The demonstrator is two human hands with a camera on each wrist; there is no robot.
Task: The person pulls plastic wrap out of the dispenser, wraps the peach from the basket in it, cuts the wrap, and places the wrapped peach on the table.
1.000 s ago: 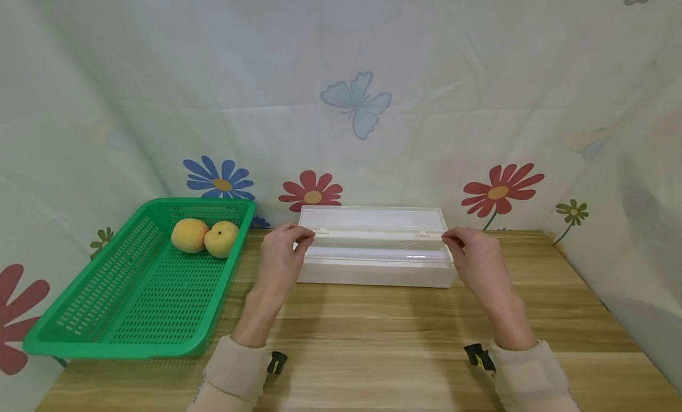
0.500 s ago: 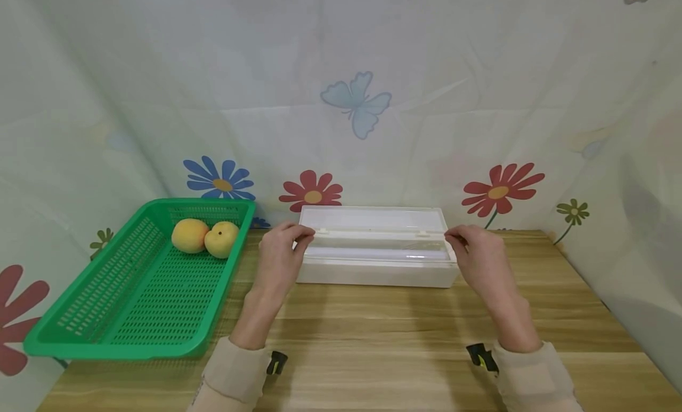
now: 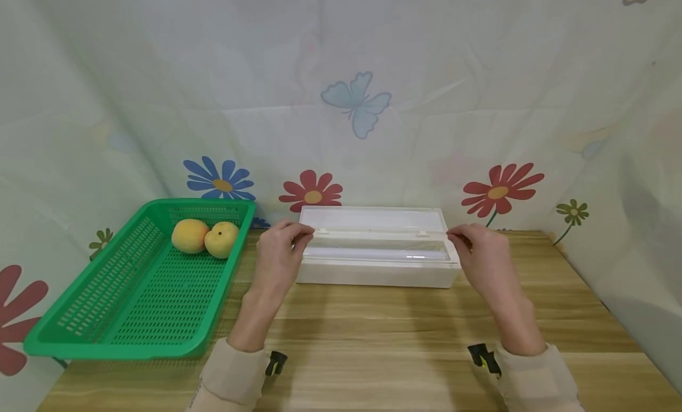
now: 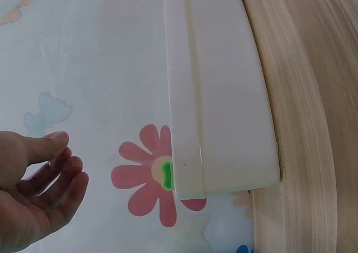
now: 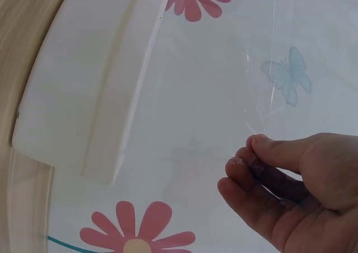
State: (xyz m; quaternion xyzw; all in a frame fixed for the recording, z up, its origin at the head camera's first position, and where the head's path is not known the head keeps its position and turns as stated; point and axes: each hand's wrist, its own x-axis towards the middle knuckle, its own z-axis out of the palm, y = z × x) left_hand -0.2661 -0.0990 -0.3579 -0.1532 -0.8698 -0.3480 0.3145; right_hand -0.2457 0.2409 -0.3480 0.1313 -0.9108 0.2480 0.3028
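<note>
Head view: pinching clear film (image 5: 272, 92) thumb-to-finger in left hand (image 3: 279, 253) and right hand (image 3: 483, 255), now slightly wider apart, probably tautening it.

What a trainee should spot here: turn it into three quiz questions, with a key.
1. How many peaches lie in the green basket?
2. True or false: the right hand pinches clear film.
3. In the head view, where is the white box? A: inside the green basket. B: to the right of the green basket, apart from it. C: to the left of the green basket.

Key: 1. Two. 2. True. 3. B.
</note>
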